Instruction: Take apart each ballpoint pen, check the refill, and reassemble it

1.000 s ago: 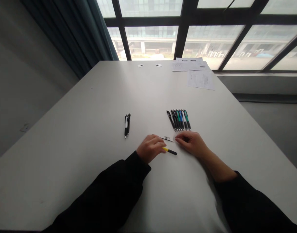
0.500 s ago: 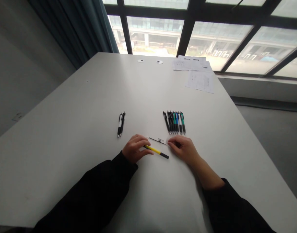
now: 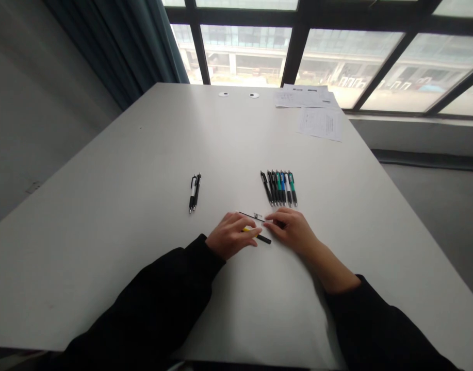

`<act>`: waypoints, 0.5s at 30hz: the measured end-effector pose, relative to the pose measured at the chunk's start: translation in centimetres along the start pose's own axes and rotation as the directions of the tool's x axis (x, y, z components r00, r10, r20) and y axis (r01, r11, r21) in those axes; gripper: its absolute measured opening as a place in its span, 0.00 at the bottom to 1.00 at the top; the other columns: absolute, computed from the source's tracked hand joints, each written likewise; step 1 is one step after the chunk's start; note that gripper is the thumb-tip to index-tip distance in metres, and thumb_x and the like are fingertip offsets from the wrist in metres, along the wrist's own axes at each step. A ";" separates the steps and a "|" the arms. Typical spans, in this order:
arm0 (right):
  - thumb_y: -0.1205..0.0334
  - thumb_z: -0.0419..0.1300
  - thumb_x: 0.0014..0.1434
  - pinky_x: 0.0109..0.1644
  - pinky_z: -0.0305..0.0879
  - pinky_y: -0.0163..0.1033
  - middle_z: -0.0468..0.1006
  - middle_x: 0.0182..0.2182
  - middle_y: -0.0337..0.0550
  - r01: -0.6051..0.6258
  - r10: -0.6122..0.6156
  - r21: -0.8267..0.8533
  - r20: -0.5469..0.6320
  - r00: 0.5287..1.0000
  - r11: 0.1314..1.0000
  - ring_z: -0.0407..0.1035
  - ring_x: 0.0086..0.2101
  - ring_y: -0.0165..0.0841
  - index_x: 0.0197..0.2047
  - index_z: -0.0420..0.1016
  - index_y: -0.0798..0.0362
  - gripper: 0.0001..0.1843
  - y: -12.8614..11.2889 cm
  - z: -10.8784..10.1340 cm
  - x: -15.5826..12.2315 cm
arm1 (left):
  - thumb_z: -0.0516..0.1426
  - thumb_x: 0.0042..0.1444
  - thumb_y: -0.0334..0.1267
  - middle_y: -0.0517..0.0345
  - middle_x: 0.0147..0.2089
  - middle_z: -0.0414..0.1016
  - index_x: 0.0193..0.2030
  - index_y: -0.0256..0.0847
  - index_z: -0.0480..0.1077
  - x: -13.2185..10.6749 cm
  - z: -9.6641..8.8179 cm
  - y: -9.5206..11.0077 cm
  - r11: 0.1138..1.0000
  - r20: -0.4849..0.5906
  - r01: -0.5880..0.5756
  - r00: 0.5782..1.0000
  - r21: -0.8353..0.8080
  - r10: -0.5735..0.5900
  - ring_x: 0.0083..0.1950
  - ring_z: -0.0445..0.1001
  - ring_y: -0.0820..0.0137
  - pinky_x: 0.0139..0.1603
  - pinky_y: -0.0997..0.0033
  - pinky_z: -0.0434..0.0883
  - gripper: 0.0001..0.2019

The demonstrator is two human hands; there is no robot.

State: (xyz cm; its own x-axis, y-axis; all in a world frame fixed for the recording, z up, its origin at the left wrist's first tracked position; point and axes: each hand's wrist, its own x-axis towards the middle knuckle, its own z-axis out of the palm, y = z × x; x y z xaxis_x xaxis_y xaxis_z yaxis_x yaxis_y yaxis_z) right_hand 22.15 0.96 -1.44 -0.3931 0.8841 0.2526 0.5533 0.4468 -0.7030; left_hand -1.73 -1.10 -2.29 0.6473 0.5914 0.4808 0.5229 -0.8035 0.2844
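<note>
Barrel (image 3: 264, 239): yellow and black, beneath the left hand's curl — likely light, stiff, apt to roll; best held mid-length.
Refill (image 3: 247, 215): on worktop (image 3: 104, 206), between hands — probably thin, bendable; best pinched mid-shaft.
Left hand (image 3: 231, 235): over barrel, cannot tell if gripping.
Right hand (image 3: 290, 225): apart from left, fingertips by refill's right end, pinch unclear.
Containers: none seen.

On your bench (image 3: 85, 247), L grip (image 3: 236, 236) is just below frame ctr, the pen barrel (image 3: 264, 239) partly under its fingers, end poking out right. R grip (image 3: 286, 224) is right of it, fingertips at the refill's (image 3: 246, 215) near end; refill lies just behind the barrel. Pen row (image 3: 279, 188): behind your R grip, right of ctr. Pen pair (image 3: 193, 191): left of ctr. Papers (image 3: 306, 98): bench's far edge, upper R. Window (image 3: 244, 54) behind, curtain (image 3: 143, 46) upper L.
</note>
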 end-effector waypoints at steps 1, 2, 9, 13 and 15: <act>0.62 0.65 0.61 0.34 0.66 0.37 0.77 0.29 0.43 0.007 -0.007 -0.008 -0.002 1.000 1.000 0.70 0.27 0.31 0.37 0.84 0.52 0.05 0.0 0.1 0.0 | 0.66 0.58 0.39 0.54 0.46 0.80 0.50 0.45 0.77 0.2 0.3 0.2 1.000 0.011 -0.014 1.000 0.001 0.014 0.48 0.74 0.63 0.52 0.61 0.67 0.13; 0.62 0.65 0.61 0.35 0.66 0.37 0.78 0.29 0.44 0.012 -0.012 -0.018 -0.002 1.000 1.000 0.70 0.28 0.32 0.37 0.83 0.52 0.05 -0.1 0.2 0.0 | 0.65 0.59 0.37 0.54 0.44 0.80 0.50 0.45 0.77 0.4 0.5 0.3 1.000 0.022 -0.024 0.999 -0.009 0.024 0.47 0.74 0.64 0.51 0.62 0.67 0.12; 0.66 0.62 0.60 0.32 0.64 0.35 0.74 0.29 0.41 0.008 -0.004 -0.062 0.070 0.998 0.998 0.67 0.27 0.29 0.32 0.77 0.53 0.04 -0.6 -0.2 -0.3 | 0.60 0.65 0.37 0.53 0.39 0.79 0.44 0.42 0.78 0.8 -0.7 0.3 0.943 -0.108 0.075 0.987 -0.325 -0.116 0.42 0.74 0.67 0.46 0.64 0.70 0.05; 0.63 0.62 0.60 0.26 0.65 0.34 0.74 0.25 0.39 -0.177 0.167 0.150 0.077 0.983 0.973 0.66 0.22 0.28 0.32 0.72 0.52 0.05 -0.9 -1.1 -1.1 | 0.59 0.65 0.45 0.55 0.38 0.75 0.45 0.39 0.73 0.7 -1.7 -0.1 0.481 -0.127 0.207 0.809 -0.852 -0.573 0.33 0.73 0.72 0.34 0.70 0.71 0.11; 0.59 0.63 0.61 0.26 0.70 0.35 0.78 0.27 0.43 -0.259 0.236 0.359 0.109 0.966 0.896 0.71 0.24 0.30 0.34 0.72 0.53 0.07 -1.5 -1.8 -0.9 | 0.61 0.62 0.49 0.58 0.35 0.73 0.46 0.38 0.71 0.8 -1.7 -0.4 0.156 0.039 0.192 0.743 -0.969 -0.668 0.26 0.68 0.77 0.25 0.74 0.65 0.16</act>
State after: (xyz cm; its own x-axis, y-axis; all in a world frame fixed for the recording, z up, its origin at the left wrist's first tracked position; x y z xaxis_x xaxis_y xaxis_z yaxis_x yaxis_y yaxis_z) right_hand 23.00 -0.31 0.62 -0.3290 0.9443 0.0059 0.3340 0.1222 -0.9346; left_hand -2.35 -0.46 -0.64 0.1536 0.9789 0.1346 -0.3316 -0.0772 0.9402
